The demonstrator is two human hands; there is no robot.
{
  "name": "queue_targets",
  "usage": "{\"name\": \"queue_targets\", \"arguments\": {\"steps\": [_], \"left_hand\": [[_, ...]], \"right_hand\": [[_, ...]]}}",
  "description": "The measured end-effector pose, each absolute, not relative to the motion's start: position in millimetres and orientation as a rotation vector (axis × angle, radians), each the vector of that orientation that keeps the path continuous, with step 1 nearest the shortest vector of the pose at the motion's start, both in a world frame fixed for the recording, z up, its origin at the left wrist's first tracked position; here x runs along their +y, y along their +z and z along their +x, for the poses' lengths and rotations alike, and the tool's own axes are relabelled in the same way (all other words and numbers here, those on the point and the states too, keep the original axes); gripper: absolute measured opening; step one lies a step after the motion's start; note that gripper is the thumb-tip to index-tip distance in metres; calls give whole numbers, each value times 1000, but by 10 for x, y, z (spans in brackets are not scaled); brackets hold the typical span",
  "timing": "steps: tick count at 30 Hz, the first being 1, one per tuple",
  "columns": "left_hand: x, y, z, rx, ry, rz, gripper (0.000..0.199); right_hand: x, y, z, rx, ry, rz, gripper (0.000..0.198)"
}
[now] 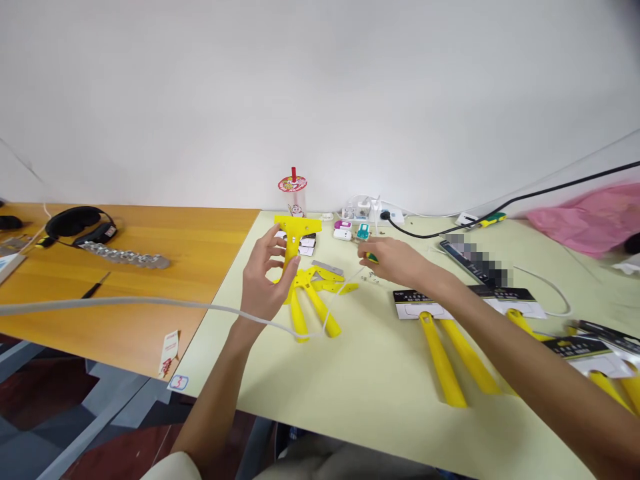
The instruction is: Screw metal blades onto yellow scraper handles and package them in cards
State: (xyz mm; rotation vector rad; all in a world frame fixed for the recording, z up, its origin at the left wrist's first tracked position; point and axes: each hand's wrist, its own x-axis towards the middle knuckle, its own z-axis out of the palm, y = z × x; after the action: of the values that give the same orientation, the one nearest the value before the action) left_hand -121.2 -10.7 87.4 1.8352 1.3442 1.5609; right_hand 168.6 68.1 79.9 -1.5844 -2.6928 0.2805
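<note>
My left hand [265,277] is closed round the handle of a yellow T-shaped scraper [299,228], its wide head held up with small holes showing. Below it on the table lie more yellow scraper handles [320,308] and loose yellow head pieces [336,285]. A grey flat blade [327,267] rests beside those pieces. My right hand [387,259] is closed, fingers down, on a green and yellow screwdriver handle [371,257]; its shaft cannot be made out. Small screws [370,277] are scattered just under that hand.
A lidded cup [295,193] with a red straw stands by the wall, near a power strip [370,212]. Packaged yellow scrapers [445,363] lie at the right, under my forearm. A phone [465,261] lies behind them. A white cable [200,303] crosses in front of my left wrist.
</note>
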Motion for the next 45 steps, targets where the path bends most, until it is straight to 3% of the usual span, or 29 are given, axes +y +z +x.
{"name": "queue_targets", "arguments": {"steps": [3,10,14,20,33,39,42,45], "left_hand": [[3,790,-1142,1223,1543,1648,68],[165,338,-1112,932,1351,967,44],[180,226,-1097,899,1321,776,44],[189,200,-1108,899,1297,691,45],[203,113,-1116,894,1281,708,45],[177,140,-1097,909,1281,727,45],[157,150,-1071,897,1280,791,49],[130,177,-1003,884,1264,915,48]], "right_hand": [[886,696,1422,-2822,356,-1555,16],[1139,552,1042,-2994,533,-1536,50],[1177,450,1002,-2995,590,-1559,59],[1183,360,1042,-2959,700,-1618,34],[1044,485,1163,-2779,644,-1574,14],[782,847,1460,-2479,515,-1547,29],[596,1051,1634,-2145,774,-1408,23],[445,1207,1763,-1938,1064,-1383,33]]}}
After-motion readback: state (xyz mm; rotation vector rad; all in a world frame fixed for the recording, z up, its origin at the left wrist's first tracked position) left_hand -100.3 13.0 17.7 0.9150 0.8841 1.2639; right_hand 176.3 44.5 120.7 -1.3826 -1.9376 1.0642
